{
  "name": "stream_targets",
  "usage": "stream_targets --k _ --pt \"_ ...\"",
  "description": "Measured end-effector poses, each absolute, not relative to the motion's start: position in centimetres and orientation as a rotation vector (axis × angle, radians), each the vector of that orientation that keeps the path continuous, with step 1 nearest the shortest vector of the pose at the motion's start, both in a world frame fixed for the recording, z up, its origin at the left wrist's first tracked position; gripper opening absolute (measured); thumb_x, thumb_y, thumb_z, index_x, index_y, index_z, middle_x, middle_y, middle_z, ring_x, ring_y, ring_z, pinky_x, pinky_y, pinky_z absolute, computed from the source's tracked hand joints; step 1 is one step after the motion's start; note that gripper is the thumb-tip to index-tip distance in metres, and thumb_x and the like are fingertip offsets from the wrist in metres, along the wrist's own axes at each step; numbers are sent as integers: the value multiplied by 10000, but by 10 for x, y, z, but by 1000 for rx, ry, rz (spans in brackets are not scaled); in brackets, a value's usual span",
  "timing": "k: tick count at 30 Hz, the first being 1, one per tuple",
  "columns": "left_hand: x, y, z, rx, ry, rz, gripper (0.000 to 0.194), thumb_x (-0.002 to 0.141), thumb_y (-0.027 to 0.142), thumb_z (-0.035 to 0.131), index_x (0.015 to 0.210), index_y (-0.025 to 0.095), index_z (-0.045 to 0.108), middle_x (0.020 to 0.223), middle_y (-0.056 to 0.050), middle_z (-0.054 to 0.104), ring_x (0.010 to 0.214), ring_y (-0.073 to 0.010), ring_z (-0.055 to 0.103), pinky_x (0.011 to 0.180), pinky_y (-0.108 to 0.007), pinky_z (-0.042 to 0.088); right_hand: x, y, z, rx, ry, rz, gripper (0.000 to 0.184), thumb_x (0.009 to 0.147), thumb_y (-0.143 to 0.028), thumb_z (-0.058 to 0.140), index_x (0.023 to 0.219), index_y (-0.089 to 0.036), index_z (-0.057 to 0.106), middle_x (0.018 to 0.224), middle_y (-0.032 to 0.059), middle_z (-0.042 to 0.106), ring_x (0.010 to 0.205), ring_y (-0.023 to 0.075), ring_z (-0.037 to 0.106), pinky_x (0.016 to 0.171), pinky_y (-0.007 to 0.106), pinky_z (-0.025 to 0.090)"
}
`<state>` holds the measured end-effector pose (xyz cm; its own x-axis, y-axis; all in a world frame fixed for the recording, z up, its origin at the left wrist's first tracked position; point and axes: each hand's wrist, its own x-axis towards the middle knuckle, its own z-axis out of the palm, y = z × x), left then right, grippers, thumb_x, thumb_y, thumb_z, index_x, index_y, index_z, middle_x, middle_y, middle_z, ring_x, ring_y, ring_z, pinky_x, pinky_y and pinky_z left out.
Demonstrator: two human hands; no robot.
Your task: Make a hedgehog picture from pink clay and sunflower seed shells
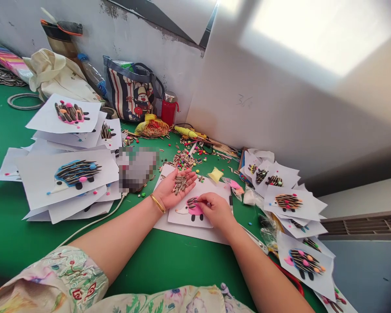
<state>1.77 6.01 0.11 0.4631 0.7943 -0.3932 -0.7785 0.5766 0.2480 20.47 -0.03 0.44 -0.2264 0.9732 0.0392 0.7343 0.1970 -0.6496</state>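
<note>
My left hand [173, 189] is palm up with its fingers stretched out, and a small heap of striped sunflower seeds [180, 184] rests in it. Below it lies a white card [174, 218] bearing a hedgehog figure [196, 210] with a pink clay body, a pale pointed snout and dark feet. Several seeds stick in the upper part of the pink clay. My right hand [217, 212] is over the figure's right side, thumb and forefinger pinched together at the clay. What lies between those fingertips is too small to make out. A larger white sheet [163, 226] is under the card.
Finished hedgehog cards are stacked at left [35, 182] and right [270, 195]. Loose seeds and coloured clay balls [185, 158] scatter behind my hands. A red flask [169, 108], a striped bag [124, 93] and a yellow clay piece [216, 174] stand beyond. A white cable [94, 221] crosses the green table.
</note>
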Motion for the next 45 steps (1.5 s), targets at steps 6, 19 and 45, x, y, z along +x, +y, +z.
stream_targets --k 6,19,45 --pt "18 60 1 34 505 970 380 1004 362 377 1069 108 651 1127 -150 684 1087 -240 655 933 -392 538 202 0 4 -1616 -2076 704 115 843 -198 609 916 -231 692 861 5 707 771 159 627 688 263 456" --pt "17 60 1 32 497 966 375 1002 354 383 1072 103 653 1118 -164 684 1073 -237 663 932 -398 539 205 2 4 -1524 -2163 607 123 862 -184 604 886 -237 713 861 18 700 825 174 622 758 284 464" --pt "17 60 0 17 491 962 374 1003 356 380 1086 106 646 1099 -159 692 1073 -234 663 937 -396 536 214 13 11 -1360 -2225 417 177 902 -231 574 973 -234 736 903 49 661 852 180 623 790 303 498"
